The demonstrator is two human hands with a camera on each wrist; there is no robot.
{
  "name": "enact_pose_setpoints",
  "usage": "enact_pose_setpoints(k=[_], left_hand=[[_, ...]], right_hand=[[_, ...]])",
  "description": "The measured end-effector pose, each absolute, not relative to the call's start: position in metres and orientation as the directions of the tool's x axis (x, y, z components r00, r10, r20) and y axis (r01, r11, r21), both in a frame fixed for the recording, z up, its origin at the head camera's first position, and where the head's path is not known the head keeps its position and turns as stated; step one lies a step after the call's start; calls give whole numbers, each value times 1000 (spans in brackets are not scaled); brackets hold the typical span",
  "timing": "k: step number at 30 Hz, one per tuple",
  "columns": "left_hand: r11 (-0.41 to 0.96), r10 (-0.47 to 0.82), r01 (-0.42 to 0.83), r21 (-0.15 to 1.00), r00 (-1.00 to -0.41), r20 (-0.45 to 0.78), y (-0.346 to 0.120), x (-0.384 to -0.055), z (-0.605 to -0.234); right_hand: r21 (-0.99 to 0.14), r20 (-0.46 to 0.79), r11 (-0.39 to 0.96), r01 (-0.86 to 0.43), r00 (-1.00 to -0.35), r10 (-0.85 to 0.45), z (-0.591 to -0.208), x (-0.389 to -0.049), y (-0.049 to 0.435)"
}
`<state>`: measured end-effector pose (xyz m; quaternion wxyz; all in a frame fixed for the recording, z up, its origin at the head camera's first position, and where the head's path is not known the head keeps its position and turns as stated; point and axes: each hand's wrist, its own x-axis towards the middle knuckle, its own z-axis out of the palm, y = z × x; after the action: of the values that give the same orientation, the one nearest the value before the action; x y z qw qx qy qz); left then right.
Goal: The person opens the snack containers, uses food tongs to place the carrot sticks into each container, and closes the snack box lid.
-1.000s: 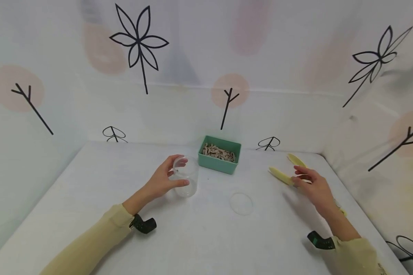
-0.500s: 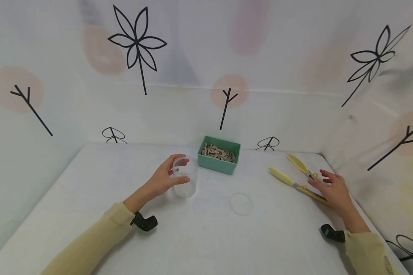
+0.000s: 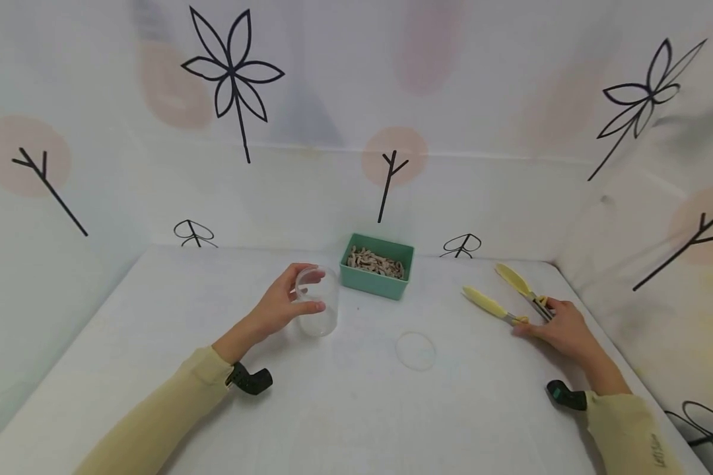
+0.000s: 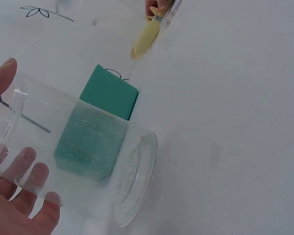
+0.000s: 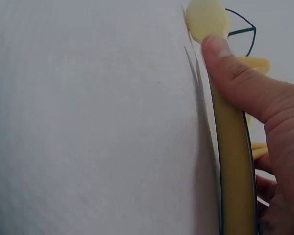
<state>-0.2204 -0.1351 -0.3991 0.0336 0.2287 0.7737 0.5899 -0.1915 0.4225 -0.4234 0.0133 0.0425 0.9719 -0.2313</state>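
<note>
The left hand (image 3: 280,309), widely curled, holds the clear jar (image 3: 319,320) at the desk's (image 3: 356,409) eleven o'clock; probably light, slippery. The right hand (image 3: 566,330), part-closed, grips springy-looking tongs (image 5: 234,161), two o'clock, suitably mid-arm.

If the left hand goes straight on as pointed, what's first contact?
Likely the green box, up and right in the head view; the clear jar held by the left hand would lead. Exact depth is unclear.
</note>
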Motion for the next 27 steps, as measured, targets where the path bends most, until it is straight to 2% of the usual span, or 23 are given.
enact_pose_setpoints(k=[12,16,27], left_hand=[[185,456,316,930,-866,204,-138,-220,-396],[183,468,328,927,-858,212,-139,-221,-397],[181,469,343,922,-854,226,-137,-219,-398]], right_hand=[[-399,-50,912,101,-995,88,-419,-191,416],[-407,-39,911,61,-998,49,-415,-189,412],[-370,96,924,-91,-994,-60,-380,-182,384]])
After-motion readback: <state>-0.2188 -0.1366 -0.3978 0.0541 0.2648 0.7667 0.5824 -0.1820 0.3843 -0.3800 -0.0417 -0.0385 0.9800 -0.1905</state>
